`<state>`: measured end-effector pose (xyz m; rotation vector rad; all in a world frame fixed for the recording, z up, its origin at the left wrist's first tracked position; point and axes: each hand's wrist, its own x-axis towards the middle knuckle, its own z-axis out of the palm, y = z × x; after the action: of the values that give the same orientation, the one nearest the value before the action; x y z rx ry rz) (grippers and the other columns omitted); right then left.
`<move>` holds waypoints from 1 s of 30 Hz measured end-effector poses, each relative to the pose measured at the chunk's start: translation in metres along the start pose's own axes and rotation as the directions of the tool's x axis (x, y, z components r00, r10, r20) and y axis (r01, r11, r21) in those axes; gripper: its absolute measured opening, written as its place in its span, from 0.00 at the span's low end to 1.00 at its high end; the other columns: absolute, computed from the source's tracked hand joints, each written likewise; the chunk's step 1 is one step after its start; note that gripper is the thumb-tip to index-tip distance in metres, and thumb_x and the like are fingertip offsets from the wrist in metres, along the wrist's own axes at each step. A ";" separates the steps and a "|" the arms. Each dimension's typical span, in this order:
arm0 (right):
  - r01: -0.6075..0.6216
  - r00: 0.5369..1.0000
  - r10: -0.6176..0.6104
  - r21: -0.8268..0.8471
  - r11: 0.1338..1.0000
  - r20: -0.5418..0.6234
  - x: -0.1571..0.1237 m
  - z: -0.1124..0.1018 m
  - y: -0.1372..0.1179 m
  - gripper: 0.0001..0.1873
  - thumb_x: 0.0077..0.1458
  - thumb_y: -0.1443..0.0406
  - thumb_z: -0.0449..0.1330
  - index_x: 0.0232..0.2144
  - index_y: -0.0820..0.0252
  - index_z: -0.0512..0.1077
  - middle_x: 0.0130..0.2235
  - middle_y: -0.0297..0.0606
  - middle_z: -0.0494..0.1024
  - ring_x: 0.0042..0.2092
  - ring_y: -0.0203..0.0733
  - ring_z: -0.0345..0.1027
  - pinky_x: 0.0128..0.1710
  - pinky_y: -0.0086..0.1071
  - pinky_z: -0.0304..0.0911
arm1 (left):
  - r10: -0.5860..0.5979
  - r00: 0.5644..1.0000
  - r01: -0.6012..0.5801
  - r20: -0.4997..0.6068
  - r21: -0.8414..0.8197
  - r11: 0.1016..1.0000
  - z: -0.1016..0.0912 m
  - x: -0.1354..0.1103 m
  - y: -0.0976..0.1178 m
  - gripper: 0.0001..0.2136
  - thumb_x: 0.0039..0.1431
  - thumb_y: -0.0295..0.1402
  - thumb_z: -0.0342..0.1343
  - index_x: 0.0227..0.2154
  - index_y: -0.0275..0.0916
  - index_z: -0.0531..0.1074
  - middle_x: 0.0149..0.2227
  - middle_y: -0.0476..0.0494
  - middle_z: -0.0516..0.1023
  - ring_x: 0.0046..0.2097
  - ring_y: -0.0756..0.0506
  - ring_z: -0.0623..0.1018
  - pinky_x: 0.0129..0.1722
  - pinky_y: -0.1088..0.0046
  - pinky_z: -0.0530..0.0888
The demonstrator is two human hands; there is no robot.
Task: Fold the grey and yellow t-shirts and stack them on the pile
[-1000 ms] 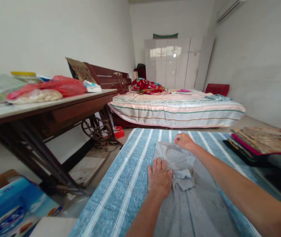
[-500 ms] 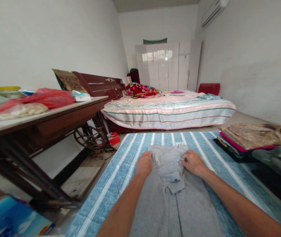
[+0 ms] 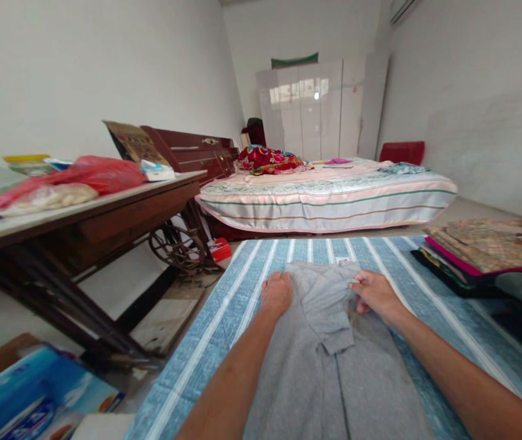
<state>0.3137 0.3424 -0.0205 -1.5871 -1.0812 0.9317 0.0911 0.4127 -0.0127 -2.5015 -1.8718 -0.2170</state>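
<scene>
Clock: read it from the middle of the garment, with 12 pointing away from you.
Striped cover (image 3: 210, 342): this is your work surface; its white stripes run away from you, so you can sight the garment's sides against them.
Grey garment (image 3: 297, 379): it lies on the cover right in front of you, its long part running out of view at 6 o'clock and its narrower end at 12. You seem to be squaring up that far end.
Folded stack (image 3: 490, 244): it sits at 2 o'clock, apart from the garment; give your right elbow a path that misses it.
Left hand (image 3: 277, 292): at 10 to 11 o'clock, on the garment's left edge, fingers close together; I cannot tell whether they clamp cloth. Use it as the anchor, pressing flat.
Right hand (image 3: 375, 294): at 1 o'clock, thumb and forefinger tips together at the garment's right edge; I cannot tell whether cloth is caught between them. Pull gently toward 3, low, against your left hand.
Turned-in flap (image 3: 329, 315): toward 12, creased, its end pointing to 5. Stroke the wrinkles outward without dragging the layer beneath.
Centre line (image 3: 341, 397): it runs toward 6; straighten it as your guide.
</scene>
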 end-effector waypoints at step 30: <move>-0.035 0.987 0.026 0.051 0.998 0.161 0.001 -0.010 -0.004 0.03 0.43 0.67 0.57 0.21 0.60 0.66 0.13 0.24 0.65 0.12 0.30 0.60 0.11 0.21 0.51 | -0.338 0.938 0.345 0.071 -0.260 0.902 -0.003 0.075 0.001 0.17 0.54 0.42 0.52 0.38 0.34 0.73 0.39 0.36 0.78 0.44 0.41 0.76 0.37 0.72 0.69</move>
<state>0.3225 0.3412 -0.0142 -1.5087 -1.1351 1.1151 0.1121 0.4834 -0.0004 -2.3063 -2.4351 -0.4773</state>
